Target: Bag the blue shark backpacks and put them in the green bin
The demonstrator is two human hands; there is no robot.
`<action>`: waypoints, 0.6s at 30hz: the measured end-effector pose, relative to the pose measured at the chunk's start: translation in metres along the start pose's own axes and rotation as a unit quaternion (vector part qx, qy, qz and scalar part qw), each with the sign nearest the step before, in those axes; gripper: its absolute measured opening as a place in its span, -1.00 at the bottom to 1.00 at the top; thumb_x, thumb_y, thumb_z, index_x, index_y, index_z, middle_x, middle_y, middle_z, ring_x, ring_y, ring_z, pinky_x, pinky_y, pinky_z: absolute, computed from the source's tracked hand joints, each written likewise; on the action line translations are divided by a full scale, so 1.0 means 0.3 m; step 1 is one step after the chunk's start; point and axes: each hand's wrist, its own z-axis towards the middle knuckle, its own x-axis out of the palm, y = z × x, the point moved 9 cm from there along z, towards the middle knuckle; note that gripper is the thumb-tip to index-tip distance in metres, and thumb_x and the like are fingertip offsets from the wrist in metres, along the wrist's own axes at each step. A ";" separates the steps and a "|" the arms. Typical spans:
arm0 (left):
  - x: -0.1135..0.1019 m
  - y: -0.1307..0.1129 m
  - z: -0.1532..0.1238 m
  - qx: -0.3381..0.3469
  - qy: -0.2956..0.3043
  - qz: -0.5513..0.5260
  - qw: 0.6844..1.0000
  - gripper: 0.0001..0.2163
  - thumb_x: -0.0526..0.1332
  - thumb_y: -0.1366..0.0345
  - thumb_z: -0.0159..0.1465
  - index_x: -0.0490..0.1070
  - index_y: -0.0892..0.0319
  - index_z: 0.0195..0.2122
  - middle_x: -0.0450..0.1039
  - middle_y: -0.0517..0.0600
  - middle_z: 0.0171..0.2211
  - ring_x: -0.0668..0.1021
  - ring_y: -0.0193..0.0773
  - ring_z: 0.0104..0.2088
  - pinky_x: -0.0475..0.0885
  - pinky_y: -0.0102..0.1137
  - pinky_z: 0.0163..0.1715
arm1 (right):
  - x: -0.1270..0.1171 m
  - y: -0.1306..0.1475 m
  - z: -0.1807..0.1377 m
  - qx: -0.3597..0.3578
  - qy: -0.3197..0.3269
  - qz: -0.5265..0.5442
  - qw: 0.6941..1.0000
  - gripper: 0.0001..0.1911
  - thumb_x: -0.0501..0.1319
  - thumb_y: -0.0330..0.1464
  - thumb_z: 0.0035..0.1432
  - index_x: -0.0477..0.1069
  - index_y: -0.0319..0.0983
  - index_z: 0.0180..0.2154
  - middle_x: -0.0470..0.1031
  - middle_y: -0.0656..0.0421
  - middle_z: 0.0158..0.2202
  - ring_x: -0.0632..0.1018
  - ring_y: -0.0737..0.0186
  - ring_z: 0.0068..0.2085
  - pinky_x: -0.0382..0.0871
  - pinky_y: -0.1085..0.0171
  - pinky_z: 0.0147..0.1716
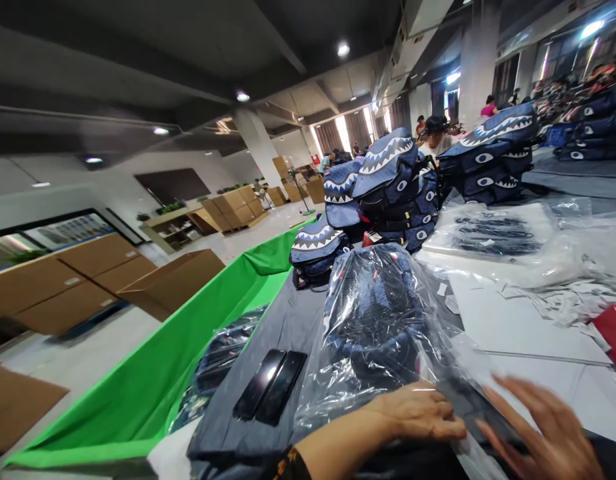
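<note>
A blue backpack [371, 300] lies on the grey-covered table inside a clear plastic bag [313, 393]. My left hand [421, 410] is over the bag's near end, its fingers curled and closed on the plastic. To its right, my right hand [543, 427] is open, fingers spread and slightly blurred, beside a loose strip of the same plastic. I see nothing in that hand. Two dark phones [271, 387] rest side by side on the cloth, left of the bag.
Stacked shark-mouth backpacks [388, 173] stand behind the bag. Flat plastic bags [488, 233] and white tags [573, 300] lie at right. A green fabric trough [138, 373] along the left edge holds bagged items [228, 347]. Cardboard boxes [68, 280] stand beyond; a person [435, 137] is behind the stacks.
</note>
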 end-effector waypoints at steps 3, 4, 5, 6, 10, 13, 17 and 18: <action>-0.042 0.045 -0.060 -0.100 -0.108 -0.127 0.981 -0.79 0.15 0.19 0.43 0.52 -0.08 0.00 0.63 -0.03 -0.13 0.63 -0.22 -0.12 0.47 -0.39 -0.06 | 0.067 -0.082 0.201 -0.001 -0.012 0.040 0.999 -0.60 0.12 -0.30 0.38 0.42 -0.05 0.20 0.61 0.04 -0.04 0.66 0.05 -0.16 0.59 0.15 -0.20; -0.064 0.064 -0.075 -0.135 -0.147 -0.155 0.967 -0.73 0.08 0.16 0.46 0.51 -0.06 0.07 0.62 0.00 -0.07 0.63 -0.19 -0.08 0.48 -0.35 -0.03 | 0.091 -0.115 0.265 0.019 -0.012 0.101 0.995 -0.68 0.07 -0.30 0.41 0.50 -0.11 0.08 0.63 0.09 -0.14 0.66 0.17 -0.25 0.57 0.27 -0.27; -0.092 0.087 -0.088 -0.170 -0.188 -0.178 0.951 -0.66 0.00 0.14 0.49 0.48 -0.02 0.14 0.61 0.05 -0.02 0.63 -0.16 -0.05 0.49 -0.32 0.00 | 0.117 -0.153 0.324 0.051 -0.007 0.166 0.985 -0.69 0.04 -0.27 0.43 0.53 -0.16 -0.02 0.64 0.13 -0.23 0.64 0.25 -0.34 0.54 0.35 -0.34; -0.124 0.116 -0.100 -0.211 -0.231 -0.197 0.929 -0.61 -0.07 0.14 0.50 0.43 0.03 0.20 0.59 0.09 0.01 0.62 -0.15 -0.03 0.50 -0.29 0.02 | 0.140 -0.191 0.374 0.091 -0.001 0.222 0.971 -0.68 0.04 -0.23 0.44 0.53 -0.18 -0.11 0.63 0.17 -0.31 0.62 0.29 -0.39 0.51 0.39 -0.38; -0.214 0.276 -0.114 -0.403 -0.332 -0.241 0.819 -0.60 -0.01 0.26 0.45 0.41 0.18 0.22 0.60 0.15 -0.03 0.62 -0.09 -0.07 0.53 -0.21 0.03 | 0.177 -0.296 0.486 0.212 0.005 0.283 0.935 -0.56 0.01 -0.04 0.42 0.48 -0.19 -0.25 0.48 0.25 -0.57 0.50 0.28 -0.58 0.40 0.35 -0.52; -0.223 0.388 0.005 -0.450 -0.245 -0.122 0.850 -0.57 0.07 0.45 0.30 0.47 0.18 0.17 0.59 0.14 0.00 0.61 -0.06 -0.02 0.51 -0.21 0.07 | 0.157 -0.297 0.492 0.193 -0.028 0.250 0.948 -0.57 -0.02 -0.07 0.43 0.47 -0.20 -0.21 0.50 0.23 -0.54 0.47 0.29 -0.61 0.37 0.33 -0.56; -0.175 0.574 0.193 -0.456 -0.163 0.002 0.875 -0.56 0.18 0.50 0.18 0.53 0.27 0.11 0.50 0.33 0.12 0.56 0.22 0.08 0.48 0.04 0.09 | 0.119 -0.248 0.425 0.119 -0.084 0.207 0.968 -0.73 0.02 -0.25 0.45 0.45 -0.22 -0.09 0.62 0.16 -0.34 0.61 0.29 -0.46 0.45 0.40 -0.49; -0.166 0.621 0.225 -0.468 -0.163 0.012 0.868 -0.56 0.22 0.51 0.15 0.53 0.35 0.09 0.48 0.42 0.11 0.55 0.32 0.08 0.47 0.14 0.06 | 0.105 -0.235 0.403 0.104 -0.098 0.192 0.971 -0.75 0.04 -0.28 0.45 0.44 -0.23 -0.07 0.63 0.14 -0.28 0.64 0.28 -0.41 0.48 0.41 -0.44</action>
